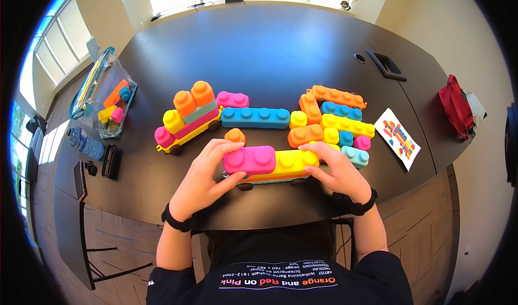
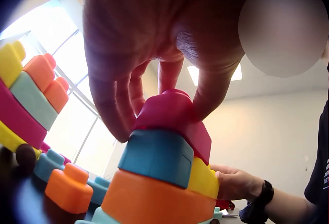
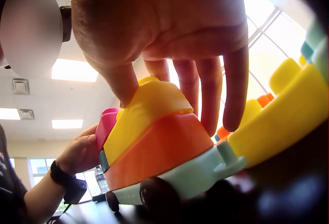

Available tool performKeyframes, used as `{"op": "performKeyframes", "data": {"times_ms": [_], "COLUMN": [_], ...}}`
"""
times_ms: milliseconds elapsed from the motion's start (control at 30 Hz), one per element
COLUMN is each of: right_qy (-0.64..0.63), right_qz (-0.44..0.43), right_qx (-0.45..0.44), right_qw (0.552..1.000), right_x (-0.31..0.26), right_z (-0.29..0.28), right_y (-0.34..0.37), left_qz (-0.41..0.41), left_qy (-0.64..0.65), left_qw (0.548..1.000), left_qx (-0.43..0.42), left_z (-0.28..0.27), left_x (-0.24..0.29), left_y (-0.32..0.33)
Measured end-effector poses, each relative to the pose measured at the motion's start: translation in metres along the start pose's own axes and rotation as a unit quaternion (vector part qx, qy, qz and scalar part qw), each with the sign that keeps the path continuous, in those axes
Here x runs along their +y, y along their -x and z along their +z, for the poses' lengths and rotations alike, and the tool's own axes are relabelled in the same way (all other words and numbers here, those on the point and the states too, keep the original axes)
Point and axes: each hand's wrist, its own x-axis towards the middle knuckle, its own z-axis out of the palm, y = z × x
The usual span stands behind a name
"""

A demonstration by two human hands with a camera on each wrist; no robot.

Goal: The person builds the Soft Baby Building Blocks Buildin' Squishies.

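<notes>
Near the table's front edge stands a stacked toy car on a pale teal wheeled base (image 3: 187, 178). An orange block (image 3: 159, 149) forms its lower layer, with a blue block (image 2: 155, 154) over one end. On top sit a pink block (image 1: 251, 160) at the left and a yellow block (image 1: 290, 162) at the right. My left hand (image 1: 200, 180) grips the pink block, thumb on the near side and fingers on the far side. With thumb and fingers on opposite sides, my right hand (image 1: 341, 171) holds the yellow block's right end.
Behind the hands, a yellow wheeled car (image 1: 202, 128) carries stacked blocks, beside a long blue block (image 1: 255, 117). Several blocks, including a long yellow block (image 1: 348, 124), cluster at right near a picture card (image 1: 398, 137). A clear bag (image 1: 102, 97) and bottle (image 1: 86, 143) stand left.
</notes>
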Motion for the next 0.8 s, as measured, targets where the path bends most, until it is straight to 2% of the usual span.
{"op": "performKeyframes", "data": {"times_ms": [67, 133, 167, 233, 267, 433, 500, 533, 633, 700, 800], "right_qy": [0.0, 0.014, 0.015, 0.088, 0.089, 0.122, 0.178, 0.197, 0.21, 0.176, 0.245], "right_qz": [0.0, 0.0, -0.001, -0.014, -0.015, -0.071, -0.103, -0.094, -0.114, -0.096, -0.107], "right_qx": [-0.002, -0.024, -0.025, -0.101, -0.103, -0.019, 0.03, 0.023, -0.012, -0.088, -0.156], "right_qw": [1.0, 1.0, 1.0, 0.991, 0.991, 0.99, 0.978, 0.976, 0.971, 0.976, 0.951], "right_x": [-0.001, -0.004, -0.006, -0.008, -0.006, -0.014, -0.01, -0.018, -0.003, 0.011, 0.035], "right_z": [-0.001, -0.004, -0.01, -0.028, -0.038, -0.084, -0.093, -0.096, -0.076, -0.043, 0.012], "right_y": [-0.001, -0.004, -0.007, -0.016, -0.023, -0.088, -0.122, -0.14, -0.192, -0.216, -0.236], "left_qz": [-0.007, -0.068, -0.067, -0.097, -0.097, -0.088, -0.087, -0.087, -0.083, -0.085, -0.086], "left_qy": [0.024, 0.063, 0.063, 0.039, 0.039, 0.058, 0.057, 0.057, 0.053, 0.049, 0.046], "left_qw": [1.0, 0.994, 0.994, 0.994, 0.994, 0.993, 0.993, 0.992, 0.993, 0.993, 0.993], "left_qx": [0.013, 0.056, 0.057, 0.029, 0.031, 0.059, 0.064, 0.065, 0.065, 0.064, 0.063], "left_z": [0.007, 0.014, 0.015, 0.016, 0.016, 0.017, 0.018, 0.018, 0.019, 0.02, 0.019], "left_x": [0.002, 0.007, 0.006, 0.0, -0.003, -0.007, -0.007, -0.007, -0.007, -0.007, -0.007], "left_y": [-0.001, -0.001, -0.001, -0.003, -0.003, 0.001, 0.001, 0.001, 0.001, 0.001, 0.001]}}
